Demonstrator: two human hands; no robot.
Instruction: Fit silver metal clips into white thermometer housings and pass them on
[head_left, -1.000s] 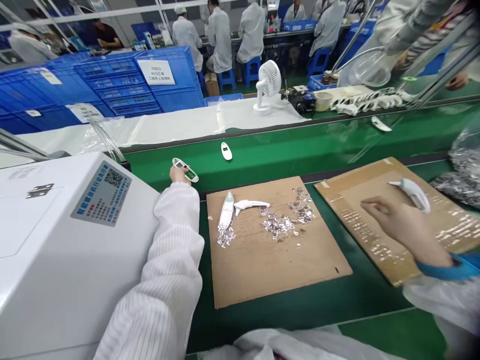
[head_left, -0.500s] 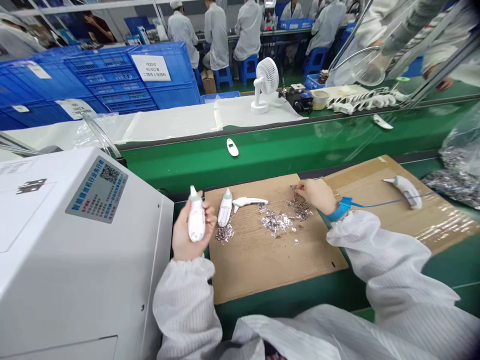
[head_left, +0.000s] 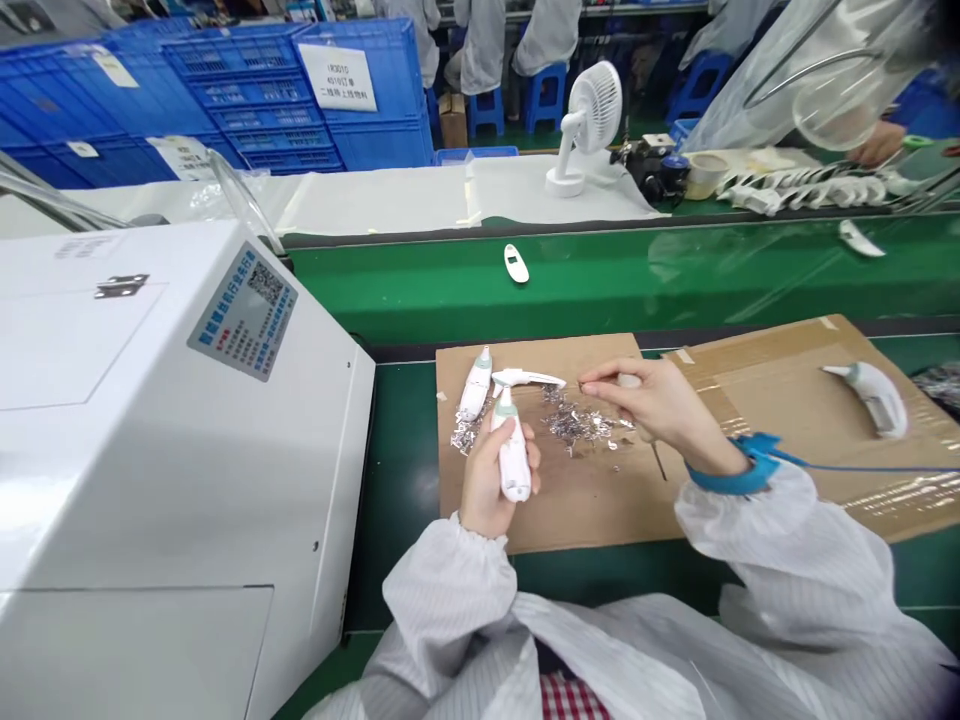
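**Left hand [head_left: 491, 485] has brought its white handheld device [head_left: 514, 465] in over the cardboard sheet [head_left: 577, 520]**

Thumb and fingers wrap that device, its narrow tip pointing away from the person. The right hand [head_left: 649, 400] has thumb and forefinger pinched together just above the heap of small metal pieces [head_left: 577, 424]; whether they grasp one is too small to tell. A thin dark rod [head_left: 659, 462] shows below the palm, perhaps not held. Another white device [head_left: 475, 385] lies on the sheet beside a white angled part [head_left: 529, 378], which the held tip partly covers. A white machine [head_left: 187, 470] blocks the left side; a blue cord [head_left: 862, 468] trails rightward from the wrist.
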